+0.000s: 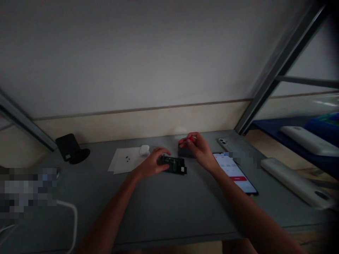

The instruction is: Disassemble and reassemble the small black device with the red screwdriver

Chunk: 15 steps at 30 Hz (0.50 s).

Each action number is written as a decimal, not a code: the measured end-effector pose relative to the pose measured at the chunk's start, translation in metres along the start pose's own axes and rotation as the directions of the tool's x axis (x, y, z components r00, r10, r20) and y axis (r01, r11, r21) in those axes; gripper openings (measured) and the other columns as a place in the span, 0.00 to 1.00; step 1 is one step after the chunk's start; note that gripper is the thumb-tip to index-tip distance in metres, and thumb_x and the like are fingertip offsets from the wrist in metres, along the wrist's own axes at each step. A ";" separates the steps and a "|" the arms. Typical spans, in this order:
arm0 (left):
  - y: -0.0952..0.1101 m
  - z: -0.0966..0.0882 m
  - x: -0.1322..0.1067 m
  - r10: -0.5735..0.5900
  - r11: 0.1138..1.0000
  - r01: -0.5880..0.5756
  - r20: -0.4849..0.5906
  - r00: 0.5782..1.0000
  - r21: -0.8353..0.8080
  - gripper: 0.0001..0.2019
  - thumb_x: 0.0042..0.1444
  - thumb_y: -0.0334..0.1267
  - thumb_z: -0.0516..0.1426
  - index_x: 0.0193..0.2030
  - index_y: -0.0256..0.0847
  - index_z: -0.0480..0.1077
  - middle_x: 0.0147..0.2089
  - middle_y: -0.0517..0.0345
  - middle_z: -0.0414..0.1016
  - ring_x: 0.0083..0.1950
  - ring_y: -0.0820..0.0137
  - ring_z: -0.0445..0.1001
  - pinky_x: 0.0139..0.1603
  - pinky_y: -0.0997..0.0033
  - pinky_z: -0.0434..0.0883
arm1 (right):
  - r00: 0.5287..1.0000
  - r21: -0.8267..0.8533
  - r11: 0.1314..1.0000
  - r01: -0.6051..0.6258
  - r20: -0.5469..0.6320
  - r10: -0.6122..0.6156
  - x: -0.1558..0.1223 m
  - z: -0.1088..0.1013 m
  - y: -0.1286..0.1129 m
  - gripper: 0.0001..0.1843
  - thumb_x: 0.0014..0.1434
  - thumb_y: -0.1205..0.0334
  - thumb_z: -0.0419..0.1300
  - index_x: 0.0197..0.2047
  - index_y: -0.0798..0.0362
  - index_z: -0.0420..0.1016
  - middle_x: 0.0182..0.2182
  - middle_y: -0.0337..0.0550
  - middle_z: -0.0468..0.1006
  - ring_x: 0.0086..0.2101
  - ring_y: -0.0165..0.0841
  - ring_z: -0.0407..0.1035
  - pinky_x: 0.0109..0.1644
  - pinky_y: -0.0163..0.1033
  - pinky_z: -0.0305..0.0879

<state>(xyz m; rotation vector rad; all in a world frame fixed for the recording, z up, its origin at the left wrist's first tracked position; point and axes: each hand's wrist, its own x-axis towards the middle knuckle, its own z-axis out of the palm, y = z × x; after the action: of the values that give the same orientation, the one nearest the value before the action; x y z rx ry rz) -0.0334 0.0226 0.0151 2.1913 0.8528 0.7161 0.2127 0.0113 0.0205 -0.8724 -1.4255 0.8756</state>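
Observation:
A dark flat device with a green circuit board showing (pixel 175 165) lies on the desk. My left hand (pixel 155 163) grips its left end, thumb on the near side and fingers on the far side. To the right, my right hand (pixel 198 147) is raised in a pinch on a small red object (pixel 190 138), whose kind I cannot make out. Just behind and below that hand sits a dark grey box (pixel 184 151), partly covered by the fingers. White paper sheets (pixel 124 163) with several tiny dark pieces on them lie left of my left hand.
A white earbud case (pixel 144 150) rests at the sheets' right edge. On the right lie a tablet-like phone with a lit screen (pixel 235 173), another phone (pixel 222 141) and a long pale case (pixel 293 181). A black stand (pixel 70 148) is at the back left; a white cable (pixel 75 218) curves nearby.

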 end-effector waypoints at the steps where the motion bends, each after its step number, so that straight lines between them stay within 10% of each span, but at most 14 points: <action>1: -0.005 0.003 0.000 -0.032 0.999 0.031 -0.038 0.999 -0.016 0.20 0.55 0.31 0.62 0.55 0.43 0.70 0.58 0.47 0.70 0.60 0.59 0.70 0.63 0.54 0.67 | 0.999 0.045 0.999 -0.017 0.028 0.016 -0.002 0.008 -0.002 0.13 0.67 0.48 0.56 0.43 0.47 0.60 0.44 0.47 0.81 0.40 0.35 0.77 0.49 0.45 0.72; 15: -0.015 0.036 0.007 -0.079 0.935 0.066 -0.022 0.997 -0.348 0.19 0.61 0.30 0.58 0.59 0.41 0.67 0.58 0.45 0.76 0.60 0.60 0.75 0.65 0.51 0.69 | 0.980 0.104 0.986 -0.128 0.166 0.110 -0.013 0.028 0.018 0.14 0.65 0.49 0.60 0.42 0.47 0.62 0.38 0.42 0.81 0.36 0.34 0.77 0.45 0.43 0.74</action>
<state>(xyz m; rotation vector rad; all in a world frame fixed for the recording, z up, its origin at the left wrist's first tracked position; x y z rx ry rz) -0.0098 0.0222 -0.0168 1.8281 0.7556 0.8052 0.1853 0.0067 -0.0023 -0.8221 -1.4564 1.1283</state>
